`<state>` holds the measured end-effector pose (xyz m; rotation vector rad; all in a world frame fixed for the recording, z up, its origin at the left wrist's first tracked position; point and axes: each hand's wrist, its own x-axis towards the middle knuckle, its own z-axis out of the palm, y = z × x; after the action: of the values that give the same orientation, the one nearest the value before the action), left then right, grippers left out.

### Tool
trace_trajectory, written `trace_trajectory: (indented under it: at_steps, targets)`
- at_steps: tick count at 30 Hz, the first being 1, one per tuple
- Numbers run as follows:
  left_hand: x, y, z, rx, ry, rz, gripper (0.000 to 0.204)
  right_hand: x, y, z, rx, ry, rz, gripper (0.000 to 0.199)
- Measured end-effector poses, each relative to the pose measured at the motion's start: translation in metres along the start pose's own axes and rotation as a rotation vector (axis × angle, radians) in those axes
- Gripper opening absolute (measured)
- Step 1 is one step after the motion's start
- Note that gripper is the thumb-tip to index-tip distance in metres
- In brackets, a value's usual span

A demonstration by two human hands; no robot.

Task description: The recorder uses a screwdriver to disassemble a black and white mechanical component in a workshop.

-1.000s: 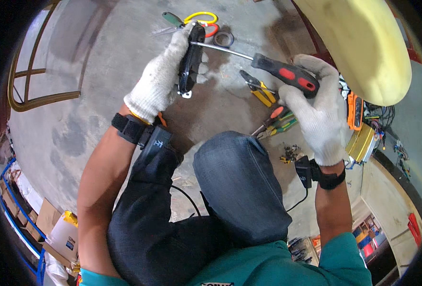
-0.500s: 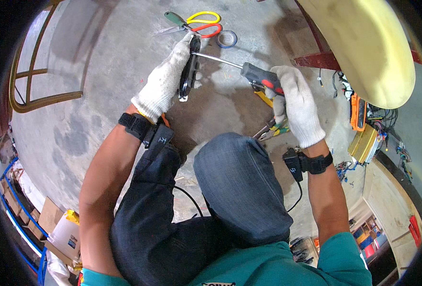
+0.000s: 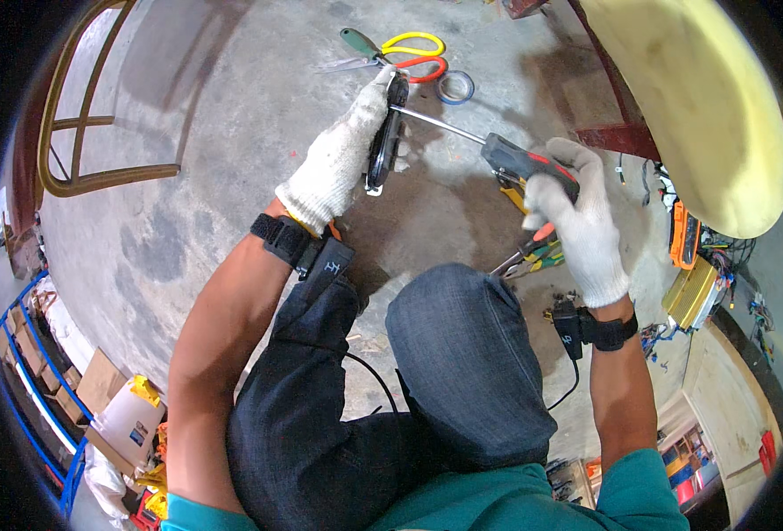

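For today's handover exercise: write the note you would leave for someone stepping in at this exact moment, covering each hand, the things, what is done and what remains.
Left hand: gloved, gripping a slim black device on edge above the concrete floor.
Right hand: gloved, shut on the handle of a screwdriver, whose tip meets the device's upper end.
Nearby: scissors, tape roll, pliers.
Done: tool tip set at the device.
Left: whether any screw is out cannot be seen; check first.

Both hands wear white knitted cloth gloves. The screwdriver (image 3: pixel 489 150) has a shiny metal shaft and matt black-red plastic handle; the concrete floor (image 3: pixel 188 221) beneath it looks rough.
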<state>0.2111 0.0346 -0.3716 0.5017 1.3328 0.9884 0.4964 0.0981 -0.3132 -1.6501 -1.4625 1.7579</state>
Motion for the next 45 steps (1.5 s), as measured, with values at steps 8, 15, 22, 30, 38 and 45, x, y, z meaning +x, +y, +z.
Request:
trace_trajectory:
  at_steps: [8,15,22,30,38,45]
  targets:
    - [-0.005,0.004,0.005,-0.186,0.037,-0.014,0.059,-0.011,-0.015,-0.001,0.02,0.031,-0.127,0.041]
    - [-0.004,0.0,0.0,-0.223,0.026,-0.006,0.057,-0.014,-0.016,0.006,-0.085,0.119,-0.272,0.041]
    - [-0.007,0.001,0.001,-0.226,0.013,-0.078,0.056,-0.017,-0.032,-0.004,0.066,0.086,0.056,0.046]
    - [-0.001,-0.005,-0.007,-0.294,-0.083,-0.028,0.057,-0.019,-0.009,0.006,-0.138,0.13,-0.335,0.041]
    - [-0.01,0.001,0.001,-0.213,-0.038,-0.04,0.064,-0.026,-0.02,-0.004,-0.064,0.043,0.072,0.042]
    - [-0.011,0.008,0.002,-0.157,-0.125,-0.042,0.064,-0.031,-0.012,-0.009,-0.571,0.093,-0.74,0.05]
